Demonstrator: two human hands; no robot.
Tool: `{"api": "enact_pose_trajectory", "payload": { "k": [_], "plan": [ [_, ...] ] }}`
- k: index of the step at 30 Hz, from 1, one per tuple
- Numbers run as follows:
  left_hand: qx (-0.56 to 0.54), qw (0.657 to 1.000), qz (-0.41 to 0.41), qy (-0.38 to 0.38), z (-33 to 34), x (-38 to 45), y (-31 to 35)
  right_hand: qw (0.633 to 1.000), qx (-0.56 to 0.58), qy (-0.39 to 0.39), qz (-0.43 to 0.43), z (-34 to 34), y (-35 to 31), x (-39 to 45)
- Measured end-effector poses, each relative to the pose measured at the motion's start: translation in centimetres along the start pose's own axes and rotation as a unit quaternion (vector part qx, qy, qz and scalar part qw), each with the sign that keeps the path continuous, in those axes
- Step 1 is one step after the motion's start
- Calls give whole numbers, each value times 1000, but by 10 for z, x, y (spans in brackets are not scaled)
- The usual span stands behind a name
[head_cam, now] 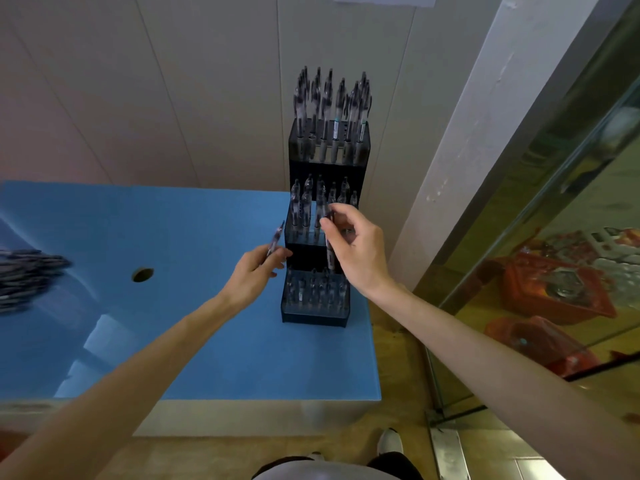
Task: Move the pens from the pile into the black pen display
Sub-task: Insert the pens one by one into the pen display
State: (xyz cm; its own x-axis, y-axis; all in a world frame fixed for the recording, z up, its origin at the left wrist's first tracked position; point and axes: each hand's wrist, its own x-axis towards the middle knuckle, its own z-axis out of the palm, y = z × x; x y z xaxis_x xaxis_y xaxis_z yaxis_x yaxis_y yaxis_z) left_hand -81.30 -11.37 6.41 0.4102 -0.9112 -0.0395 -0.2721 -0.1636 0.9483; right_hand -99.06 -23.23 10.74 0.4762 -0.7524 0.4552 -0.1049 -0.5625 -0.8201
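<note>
While the right hand [353,244] pinches a pen [328,237] upright over the black display's [313,315] middle tier, the left hand [254,275] grips another pen [275,241] just left of it. Pile [27,278] lies well left of both hands on the blue table [207,358].

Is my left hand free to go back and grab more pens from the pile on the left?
Probably not yet. The left hand already pinches a pen beside the black pen display. The blue table between it and the pile looks bare apart from a hole.

Head view (worn), facing forward-down — close above table [207,341]
</note>
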Motion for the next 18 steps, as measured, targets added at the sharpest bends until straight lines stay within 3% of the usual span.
{"api": "enact_pose_trajectory", "payload": {
  "k": [4,10,18],
  "plan": [
    [0,999,21,46,-7,-1,4,1000,10,1,14,9,4,0],
    [-77,995,-4,63,-5,-2,11,994,-81,-74,26,20,26,-11],
    [-96,995,-16,19,-13,2,13,976,-136,-164,37,24,47,-23]
  ]
}}
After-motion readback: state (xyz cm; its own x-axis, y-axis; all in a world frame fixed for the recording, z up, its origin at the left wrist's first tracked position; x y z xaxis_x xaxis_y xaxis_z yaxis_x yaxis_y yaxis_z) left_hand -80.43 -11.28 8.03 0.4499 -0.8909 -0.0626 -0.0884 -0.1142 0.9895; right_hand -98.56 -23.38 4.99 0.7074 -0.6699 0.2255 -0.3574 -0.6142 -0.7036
